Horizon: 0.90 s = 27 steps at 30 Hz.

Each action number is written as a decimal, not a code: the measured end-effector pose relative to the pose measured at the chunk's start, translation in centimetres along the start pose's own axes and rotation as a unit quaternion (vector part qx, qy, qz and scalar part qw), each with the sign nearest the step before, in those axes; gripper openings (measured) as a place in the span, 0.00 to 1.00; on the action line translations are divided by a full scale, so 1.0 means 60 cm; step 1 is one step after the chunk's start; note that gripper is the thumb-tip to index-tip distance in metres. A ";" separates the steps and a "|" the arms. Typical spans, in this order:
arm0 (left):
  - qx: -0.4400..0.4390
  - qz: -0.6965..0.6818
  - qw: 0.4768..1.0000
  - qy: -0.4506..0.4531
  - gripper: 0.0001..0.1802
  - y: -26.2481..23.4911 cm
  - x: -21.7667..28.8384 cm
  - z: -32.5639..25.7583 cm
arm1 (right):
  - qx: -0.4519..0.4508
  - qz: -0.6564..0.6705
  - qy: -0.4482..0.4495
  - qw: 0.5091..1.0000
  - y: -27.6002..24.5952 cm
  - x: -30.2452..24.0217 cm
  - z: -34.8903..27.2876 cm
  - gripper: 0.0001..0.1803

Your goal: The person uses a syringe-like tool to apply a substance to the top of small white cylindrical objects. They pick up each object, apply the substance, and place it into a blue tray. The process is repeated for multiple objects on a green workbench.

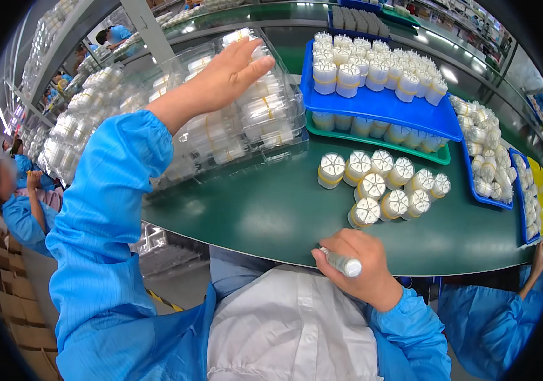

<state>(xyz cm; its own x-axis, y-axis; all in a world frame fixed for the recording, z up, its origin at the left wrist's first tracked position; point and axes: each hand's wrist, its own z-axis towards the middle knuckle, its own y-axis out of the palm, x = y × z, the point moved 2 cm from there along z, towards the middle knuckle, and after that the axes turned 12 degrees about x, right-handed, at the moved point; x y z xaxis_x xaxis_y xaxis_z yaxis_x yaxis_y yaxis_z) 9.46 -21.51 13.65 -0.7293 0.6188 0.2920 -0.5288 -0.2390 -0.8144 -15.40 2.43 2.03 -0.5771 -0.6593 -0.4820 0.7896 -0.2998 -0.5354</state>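
My left hand [236,71] reaches out over a stack of clear plastic trays [293,124], fingers stretched and thumb apart, with nothing visible in it. Whether its fingertips touch the top tray cannot be told. My right hand [365,263], at the table's near edge, is closed around a short white tube [341,261] whose round pale end points toward me. Just beyond it, a group of white round bundles [372,186] stands upright on the green table [246,219]. Each has a wedge-patterned top, and several show a yellow band. The clear trays hold banded white pieces.
A blue tray [379,114] of similar bundles sits on a green tray [405,145] at the back. More blue trays [497,202] line the right side. A co-worker's hand [541,254] is at the far right; another person [27,197] sits at left.
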 end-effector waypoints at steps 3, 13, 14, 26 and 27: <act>0.002 -0.025 1.000 -0.005 0.44 0.001 -0.007 0.031 | 0.001 0.000 0.007 1.000 0.002 0.003 0.000 0.09; 0.211 -0.476 0.850 -0.074 0.43 -0.020 -0.010 0.067 | 0.003 -0.004 0.007 1.000 0.003 0.001 0.000 0.09; 0.240 -0.518 0.820 -0.047 0.40 -0.047 -0.001 0.070 | 0.003 0.002 0.002 1.000 0.004 0.000 0.001 0.09; 0.133 -0.196 0.962 0.136 0.12 0.098 0.228 -0.206 | -0.004 -0.009 -0.036 0.999 0.000 0.009 -0.010 0.11; 0.122 -0.224 0.959 0.126 0.15 0.115 0.234 -0.217 | 0.011 0.013 -0.035 0.999 -0.002 0.009 -0.008 0.11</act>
<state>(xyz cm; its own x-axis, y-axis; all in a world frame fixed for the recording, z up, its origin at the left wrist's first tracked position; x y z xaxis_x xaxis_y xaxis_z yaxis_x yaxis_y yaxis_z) 1.19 -4.73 5.59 -0.2934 0.8542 0.4293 -0.8723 -0.0555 -0.4858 -15.92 2.44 1.48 -0.5406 -0.7136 -0.4454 0.8093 -0.2967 -0.5069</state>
